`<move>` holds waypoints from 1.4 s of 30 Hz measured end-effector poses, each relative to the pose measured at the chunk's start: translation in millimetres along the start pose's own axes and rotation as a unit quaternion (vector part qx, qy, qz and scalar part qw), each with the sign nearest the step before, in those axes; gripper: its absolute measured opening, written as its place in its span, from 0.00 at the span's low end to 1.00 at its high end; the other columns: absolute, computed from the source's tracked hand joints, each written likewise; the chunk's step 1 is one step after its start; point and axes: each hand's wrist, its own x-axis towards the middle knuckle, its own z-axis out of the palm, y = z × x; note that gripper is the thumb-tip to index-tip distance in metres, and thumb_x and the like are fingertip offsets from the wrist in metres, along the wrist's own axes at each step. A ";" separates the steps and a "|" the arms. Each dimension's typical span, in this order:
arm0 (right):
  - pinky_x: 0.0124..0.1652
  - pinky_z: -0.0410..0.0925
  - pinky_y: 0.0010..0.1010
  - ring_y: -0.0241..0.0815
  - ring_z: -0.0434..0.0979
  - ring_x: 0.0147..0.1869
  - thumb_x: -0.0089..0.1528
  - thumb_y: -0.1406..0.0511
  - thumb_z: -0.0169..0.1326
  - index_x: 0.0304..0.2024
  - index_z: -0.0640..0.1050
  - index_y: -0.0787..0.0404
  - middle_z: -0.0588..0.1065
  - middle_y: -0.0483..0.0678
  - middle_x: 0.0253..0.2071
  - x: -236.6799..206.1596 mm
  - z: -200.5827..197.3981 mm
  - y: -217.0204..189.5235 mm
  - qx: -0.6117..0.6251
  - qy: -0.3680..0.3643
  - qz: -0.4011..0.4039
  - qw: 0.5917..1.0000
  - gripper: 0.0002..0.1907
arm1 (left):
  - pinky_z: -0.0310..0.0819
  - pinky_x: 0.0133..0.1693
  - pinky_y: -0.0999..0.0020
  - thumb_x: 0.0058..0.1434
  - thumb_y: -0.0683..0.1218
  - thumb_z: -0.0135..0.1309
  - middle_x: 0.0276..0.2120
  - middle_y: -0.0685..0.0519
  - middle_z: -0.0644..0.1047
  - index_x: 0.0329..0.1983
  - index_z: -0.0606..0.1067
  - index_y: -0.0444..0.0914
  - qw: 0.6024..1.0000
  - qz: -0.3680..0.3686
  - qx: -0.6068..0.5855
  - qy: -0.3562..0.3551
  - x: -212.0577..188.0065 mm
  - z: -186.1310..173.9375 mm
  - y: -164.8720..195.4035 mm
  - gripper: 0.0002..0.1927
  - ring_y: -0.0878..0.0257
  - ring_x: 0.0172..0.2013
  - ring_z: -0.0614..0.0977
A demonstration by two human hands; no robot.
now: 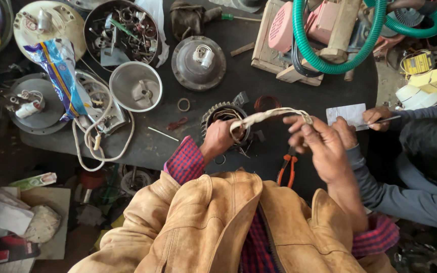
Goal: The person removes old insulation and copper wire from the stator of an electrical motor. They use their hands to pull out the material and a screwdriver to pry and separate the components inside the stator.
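My left hand [220,137] rests on a round toothed motor stator [217,112] on the dark table and grips one end of a white sleeved wire bundle [271,115]. My right hand [315,141] pinches the other end of that bundle, which stretches between both hands above the stator. A coil of copper wire [267,102] lies just behind it. Orange-handled pliers [288,169] lie on the table under my right wrist.
Another person at the right holds a pen [383,120] on a white paper slip [347,114]. Round metal covers [198,63], a steel bowl [135,86], a tray of small parts [122,31], white cord [102,136] and a green hose [340,63] crowd the table.
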 end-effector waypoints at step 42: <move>0.34 0.72 0.39 0.58 0.82 0.38 0.53 0.64 0.67 0.38 0.78 0.64 0.79 0.57 0.31 34.6 82.5 147.8 -0.280 -0.018 -0.055 0.958 0.15 | 0.72 0.31 0.51 0.58 0.42 0.54 0.23 0.38 0.76 0.32 0.76 0.33 0.983 -0.020 -0.043 0.175 -14.5 -2.1 66.1 0.05 0.40 0.28 0.80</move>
